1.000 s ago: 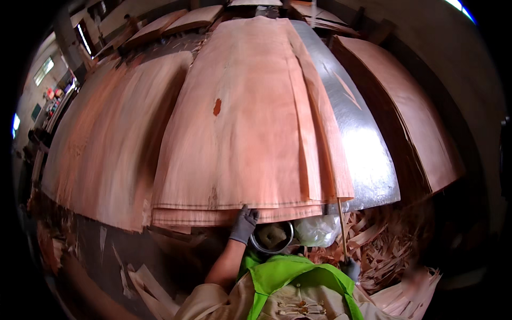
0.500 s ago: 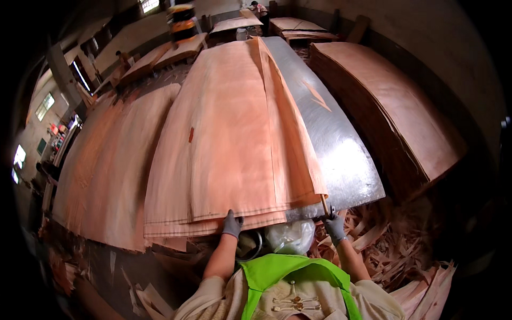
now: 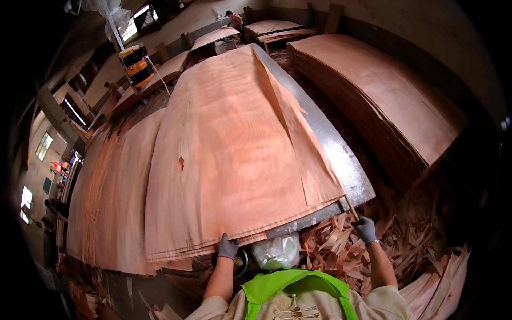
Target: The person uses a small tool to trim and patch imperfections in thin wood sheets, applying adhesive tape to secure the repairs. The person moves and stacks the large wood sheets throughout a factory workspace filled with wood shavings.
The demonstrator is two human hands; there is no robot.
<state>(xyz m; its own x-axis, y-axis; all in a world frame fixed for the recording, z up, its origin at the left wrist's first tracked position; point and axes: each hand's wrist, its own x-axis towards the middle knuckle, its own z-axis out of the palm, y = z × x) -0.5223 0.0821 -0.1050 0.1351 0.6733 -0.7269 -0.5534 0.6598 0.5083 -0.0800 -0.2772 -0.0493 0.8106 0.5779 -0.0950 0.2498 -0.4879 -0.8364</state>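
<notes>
A large, thin, reddish wood veneer sheet lies over a metal-topped table, its right side folded over in a long flap. My left hand, in a grey glove, is closed on the sheet's near edge, with a fingertip on top and the other fingers mostly hidden. Off the near right corner, my right hand, also gloved, grips a thin wooden stick. The stick's far end meets the sheet's corner, and whether it goes under the flap is hard to see.
More veneer lies to the left. A tall veneer stack stands right. Veneer scraps cover the floor near my right arm, beside a clear plastic bag. A person stands at the far end.
My right hand has moved right with the stick. The veneer's right side has shifted right, covering more of the metal surface. My left hand stays at the near edge, and the view has tilted.
</notes>
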